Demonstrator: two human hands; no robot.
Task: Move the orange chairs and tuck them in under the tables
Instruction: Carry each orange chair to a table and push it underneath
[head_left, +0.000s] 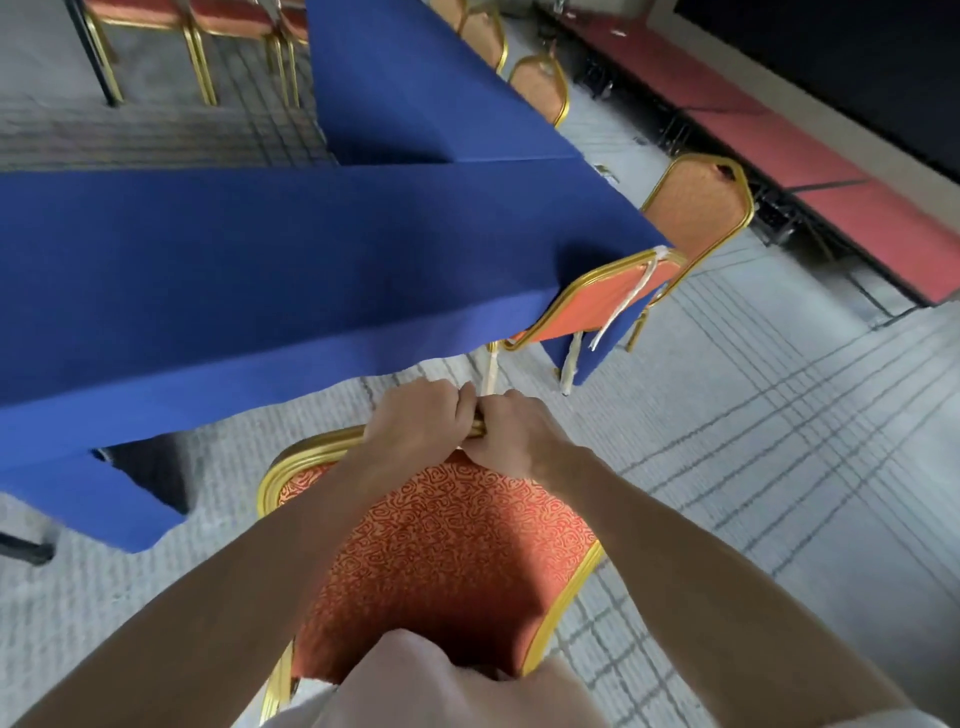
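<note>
Left hand (415, 421) and right hand (519, 436) clench side by side on the gold frame rail (322, 441) of an orange chair (441, 545), which sits just short of the blue-clothed table (234, 270), not yet tucked; next, probably a straight push under the cloth.

A pale grey carpet (779, 426) crossed by thin darker grid lines covers the floor, turning to a denser, darker checked band (156, 135) at the far left. Two long counters draped in blue cloth (260, 249) stand on it, meeting at an angle, their cloths hanging close to the carpet. Along the right side runs a row of low red-topped platforms (769, 130) on black metal frames, with a very dark surface (857, 62) beyond them, all under soft, even light.
</note>
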